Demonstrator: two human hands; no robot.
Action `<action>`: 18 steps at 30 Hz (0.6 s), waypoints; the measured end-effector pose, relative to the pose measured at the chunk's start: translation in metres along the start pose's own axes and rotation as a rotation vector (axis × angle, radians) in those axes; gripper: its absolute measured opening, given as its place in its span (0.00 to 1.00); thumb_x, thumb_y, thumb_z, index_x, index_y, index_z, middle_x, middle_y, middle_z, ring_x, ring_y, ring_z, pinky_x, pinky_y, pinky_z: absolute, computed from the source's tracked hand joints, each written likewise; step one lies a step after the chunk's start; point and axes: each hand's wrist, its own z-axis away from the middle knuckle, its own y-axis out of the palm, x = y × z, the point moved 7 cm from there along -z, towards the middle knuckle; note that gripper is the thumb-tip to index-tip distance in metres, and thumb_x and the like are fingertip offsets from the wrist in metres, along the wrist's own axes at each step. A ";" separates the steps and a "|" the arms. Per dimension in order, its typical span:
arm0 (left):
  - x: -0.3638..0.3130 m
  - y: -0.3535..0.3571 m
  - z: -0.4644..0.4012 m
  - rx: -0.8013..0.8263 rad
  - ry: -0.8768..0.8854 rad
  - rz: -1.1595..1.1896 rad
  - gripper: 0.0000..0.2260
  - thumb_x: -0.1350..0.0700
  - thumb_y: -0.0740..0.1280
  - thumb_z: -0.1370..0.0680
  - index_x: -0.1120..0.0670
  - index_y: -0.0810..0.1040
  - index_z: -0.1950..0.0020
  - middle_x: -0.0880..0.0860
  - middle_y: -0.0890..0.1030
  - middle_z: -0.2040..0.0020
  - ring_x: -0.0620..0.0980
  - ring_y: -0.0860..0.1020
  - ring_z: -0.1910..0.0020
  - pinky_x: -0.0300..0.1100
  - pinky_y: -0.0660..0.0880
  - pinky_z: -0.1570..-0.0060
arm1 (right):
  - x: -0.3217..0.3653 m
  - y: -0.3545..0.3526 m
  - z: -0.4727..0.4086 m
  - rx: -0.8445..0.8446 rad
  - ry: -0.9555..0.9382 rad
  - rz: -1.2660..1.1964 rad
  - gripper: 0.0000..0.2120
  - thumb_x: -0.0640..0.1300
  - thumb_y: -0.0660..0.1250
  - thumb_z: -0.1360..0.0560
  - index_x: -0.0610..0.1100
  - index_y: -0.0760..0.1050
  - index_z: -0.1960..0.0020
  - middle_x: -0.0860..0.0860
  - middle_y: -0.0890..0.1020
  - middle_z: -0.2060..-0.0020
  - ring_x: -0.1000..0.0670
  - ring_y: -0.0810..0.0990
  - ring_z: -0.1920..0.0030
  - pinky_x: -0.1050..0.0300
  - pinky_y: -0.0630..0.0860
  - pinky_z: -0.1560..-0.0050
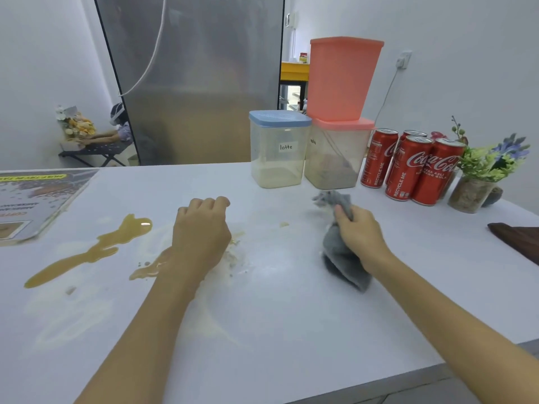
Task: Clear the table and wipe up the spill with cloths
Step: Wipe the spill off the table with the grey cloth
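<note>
1. At far left, a laminated printed menu card (38, 199) lies flat near the white table's (277, 316) edge; just beside it a long amber liquid spill (96, 252) stretches diagonally, its long axis running from the near-left up toward the far-right, with a second puddle (148, 268) close to the wrist.
2. The left hand (201, 231) hovers over a pale powdery smear (236, 255), fingers curled into a loose fist, holding nothing.
3. The right hand (360, 236) clutches a bunched grey cloth (341, 258), which hangs lengthwise from far to near, one end poking up past the fingers toward the containers, the lower end touching the table.
4. Judged from here, the cloth should be opened flat before it meets the liquid, then drawn along the spill's length, inward from its ends, so nothing spreads toward the card.
5. At right, clear lidded plastic containers (277, 150), red cola cans (414, 167) and a small potted plant (478, 182) stand well apart from the spill.
</note>
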 end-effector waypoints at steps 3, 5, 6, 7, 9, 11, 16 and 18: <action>-0.007 0.005 0.002 0.076 0.036 0.033 0.23 0.64 0.49 0.30 0.58 0.78 0.42 0.56 0.82 0.51 0.60 0.77 0.50 0.50 0.70 0.53 | -0.036 0.004 -0.019 0.003 0.018 0.478 0.20 0.54 0.50 0.20 0.42 0.71 0.38 0.42 0.75 0.41 0.40 0.70 0.38 0.46 0.69 0.39; -0.006 0.017 0.001 0.136 0.025 0.066 0.22 0.65 0.52 0.26 0.57 0.74 0.35 0.53 0.78 0.39 0.56 0.73 0.39 0.48 0.66 0.44 | -0.042 0.020 -0.035 0.003 0.003 0.613 0.24 0.55 0.48 0.20 0.44 0.65 0.30 0.41 0.67 0.32 0.37 0.61 0.31 0.42 0.62 0.31; -0.008 0.019 0.001 0.138 0.031 0.079 0.22 0.65 0.54 0.27 0.57 0.74 0.35 0.53 0.77 0.38 0.55 0.74 0.38 0.49 0.67 0.44 | -0.041 0.028 -0.044 0.009 0.007 0.622 0.25 0.55 0.48 0.20 0.43 0.63 0.29 0.41 0.65 0.30 0.37 0.59 0.30 0.42 0.59 0.30; -0.010 0.020 0.000 0.146 0.057 0.059 0.21 0.65 0.55 0.29 0.58 0.77 0.39 0.55 0.79 0.41 0.56 0.77 0.42 0.50 0.71 0.47 | -0.035 0.037 -0.054 0.017 0.004 0.630 0.26 0.55 0.47 0.20 0.42 0.62 0.28 0.41 0.64 0.30 0.37 0.58 0.29 0.42 0.58 0.29; -0.010 0.021 -0.001 0.163 0.066 0.005 0.20 0.63 0.53 0.33 0.59 0.81 0.48 0.56 0.82 0.50 0.57 0.82 0.51 0.49 0.77 0.57 | -0.025 0.059 -0.070 0.050 -0.014 0.643 0.28 0.56 0.47 0.20 0.40 0.60 0.27 0.41 0.63 0.28 0.38 0.57 0.28 0.43 0.57 0.29; -0.006 0.022 -0.004 0.193 0.045 -0.035 0.22 0.61 0.51 0.34 0.58 0.82 0.52 0.56 0.83 0.52 0.56 0.82 0.53 0.47 0.77 0.61 | -0.007 0.090 -0.079 0.128 -0.098 0.611 0.26 0.55 0.47 0.20 0.41 0.61 0.28 0.42 0.64 0.29 0.41 0.59 0.30 0.45 0.60 0.30; 0.002 0.008 -0.009 0.134 -0.013 -0.062 0.22 0.61 0.50 0.31 0.60 0.81 0.49 0.59 0.82 0.47 0.59 0.81 0.50 0.49 0.77 0.58 | 0.053 0.165 -0.032 0.388 -0.463 0.465 0.19 0.52 0.49 0.18 0.46 0.70 0.34 0.47 0.73 0.36 0.45 0.71 0.38 0.52 0.69 0.43; 0.009 0.000 -0.008 0.100 -0.073 -0.032 0.22 0.60 0.49 0.30 0.61 0.80 0.46 0.60 0.81 0.45 0.60 0.80 0.48 0.50 0.77 0.56 | 0.060 0.168 -0.013 0.446 -0.471 0.368 0.19 0.53 0.51 0.18 0.46 0.73 0.37 0.49 0.76 0.39 0.46 0.74 0.41 0.51 0.71 0.45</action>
